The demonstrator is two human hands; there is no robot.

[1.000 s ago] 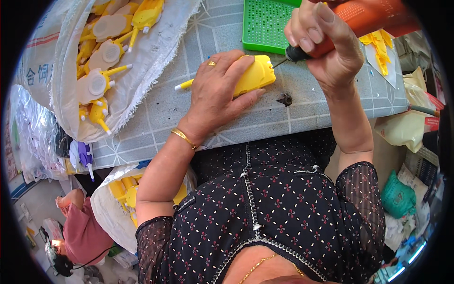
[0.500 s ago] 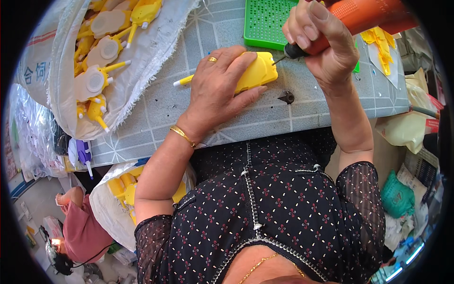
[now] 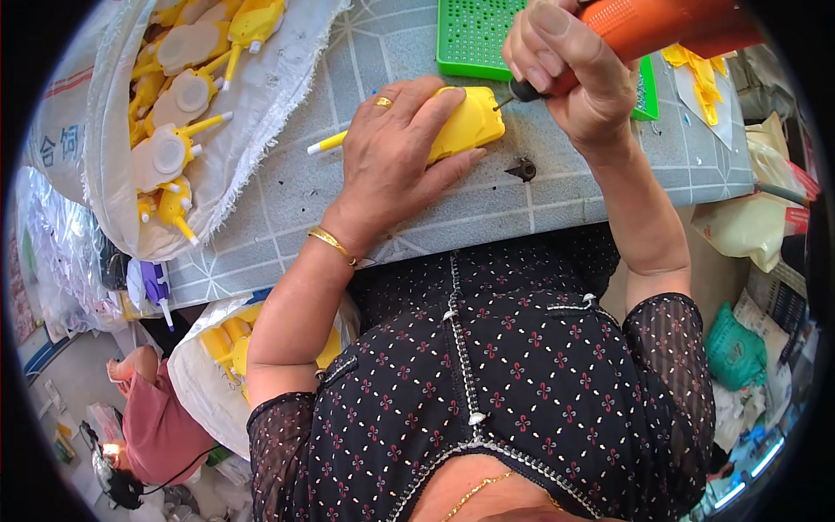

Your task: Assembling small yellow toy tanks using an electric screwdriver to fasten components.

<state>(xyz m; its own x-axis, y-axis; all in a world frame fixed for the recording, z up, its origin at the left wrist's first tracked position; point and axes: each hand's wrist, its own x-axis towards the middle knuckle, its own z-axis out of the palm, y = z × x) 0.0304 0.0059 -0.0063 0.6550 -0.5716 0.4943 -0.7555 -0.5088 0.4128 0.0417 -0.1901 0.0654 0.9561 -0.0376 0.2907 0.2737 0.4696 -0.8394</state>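
My left hand (image 3: 393, 143) is wrapped over a yellow plastic housing (image 3: 478, 120) on the table, its fingers on top and the thumb along the near side. A thin yellow stem with a white tip (image 3: 326, 144) sticks out to the left of that hand. In my right hand (image 3: 584, 74) is an orange electric screwdriver (image 3: 661, 26), held tilted. Its thin bit meets the right end of the housing, by a small hole. Whether a screw is at the tip is too small to tell. Just nearer lies a small dark pointed piece (image 3: 523, 170).
A green perforated tray (image 3: 470, 71) stands beyond the housing, partly behind my right hand. At left, a white woven sack (image 3: 261, 122) holds several yellow-and-white plastic pieces (image 3: 165, 157). Yellow scraps (image 3: 700, 83) lie at far right. Another person's sleeve (image 3: 161, 426) shows lower left.
Both hands, the housing and the screwdriver have shifted slightly left in the picture, and the table has shifted a little too. The bit stays at the housing's right end.
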